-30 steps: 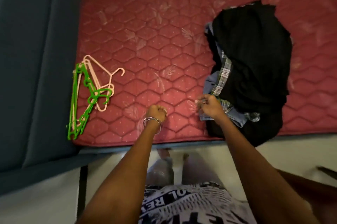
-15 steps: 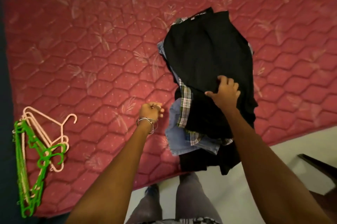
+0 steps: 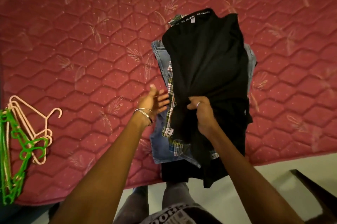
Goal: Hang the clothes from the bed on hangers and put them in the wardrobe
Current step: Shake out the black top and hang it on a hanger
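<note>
Right hand [image 3: 201, 109] clenched, pinching cloth; left hand [image 3: 152, 100] open, fingers spread; both arms outstretched

Right hand [image 3: 201, 109] bunching the black cotton garment [image 3: 206, 63] atop a pile with blue denim jeans [image 3: 160, 143] and a plaid shirt [image 3: 170, 114] (on the red quilted mattress [image 3: 82, 41]). Left hand [image 3: 152, 100] spread just beside the pile. Green and pink plastic hangers [image 3: 23, 139] well apart at the mattress edge.

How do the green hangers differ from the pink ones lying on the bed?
The green hangers are bright green with chunkier, notched frames; the pink hangers are pale and thin. The green hangers lie nearer the mattress edge, partly cut off by the picture; the pink hangers reach further in, one hook sticking out clear. Both lie tangled in one pile, untouched by either hand.
</note>
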